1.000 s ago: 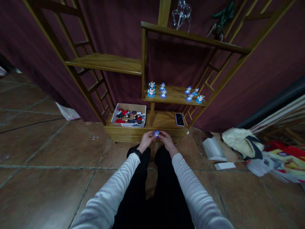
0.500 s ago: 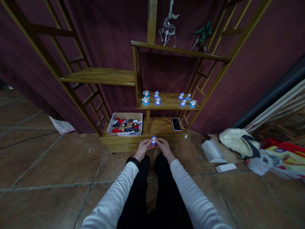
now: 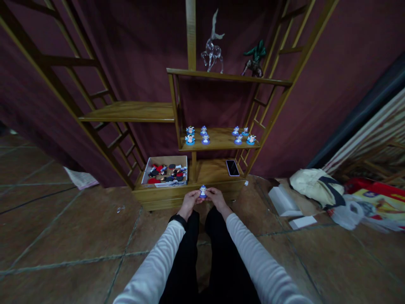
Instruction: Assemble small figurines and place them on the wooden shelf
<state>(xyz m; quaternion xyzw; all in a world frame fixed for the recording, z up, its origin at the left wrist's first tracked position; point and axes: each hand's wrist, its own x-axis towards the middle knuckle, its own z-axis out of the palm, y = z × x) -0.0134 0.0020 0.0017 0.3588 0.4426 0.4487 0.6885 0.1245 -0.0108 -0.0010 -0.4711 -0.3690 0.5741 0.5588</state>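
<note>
A small purple-and-white figurine (image 3: 203,192) stands upright between my two hands, just in front of the shelf unit's base. My left hand (image 3: 190,200) pinches it from the left, and my right hand (image 3: 217,198) grips it from the right. Beyond, on the middle shelf (image 3: 220,141), similar figurines form two groups. At its left end are blue-based figurines (image 3: 190,139) beside purple ones (image 3: 205,139); the right group mixes purple figurines (image 3: 238,139) and blue-based ones (image 3: 251,139). An open box (image 3: 146,174) of red and black figurines sits on the bottom shelf at left.
A phone (image 3: 232,168) lies on the bottom shelf at right. Higher up stand a clear deer statue (image 3: 212,52) and a dark green figure (image 3: 255,59). White boxes (image 3: 284,201), a cream bag (image 3: 313,185) and a plastic bag (image 3: 347,213) lie on the floor at right.
My view has tilted and shifted slightly, so the shelves sit lower and a bit further left in the picture. Both hands still hold the figurine, which appears slightly lower.
</note>
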